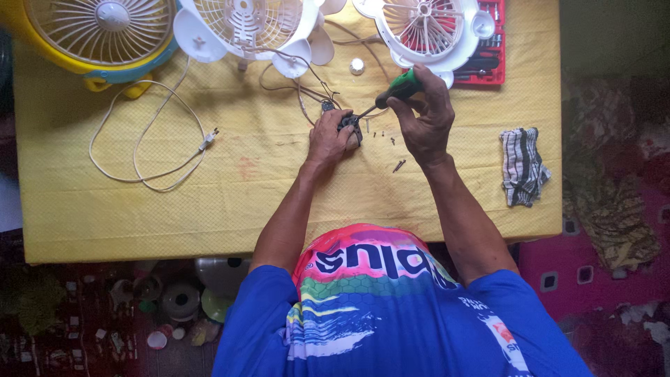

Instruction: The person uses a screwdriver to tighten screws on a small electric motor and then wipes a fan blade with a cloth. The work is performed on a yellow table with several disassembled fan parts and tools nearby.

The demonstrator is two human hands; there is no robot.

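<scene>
Motor part [351, 126] under left hand [328, 137]; screwdriver [391, 93] in right hand [423, 115].

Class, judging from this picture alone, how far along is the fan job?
Done: white fan housings lie opened, screws are out. In hand: left hand steadies a small dark part; right hand works a green-handled screwdriver on it. Left: the fan remains unassembled.

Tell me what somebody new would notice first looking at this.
Mid-table, the left hand pins a small dark motor part on the yellow tablecloth, while the right hand works a green-handled screwdriver into it. Along the far edge sit a yellow fan and two white fan grilles; loose screws lie near the right wrist.
</scene>
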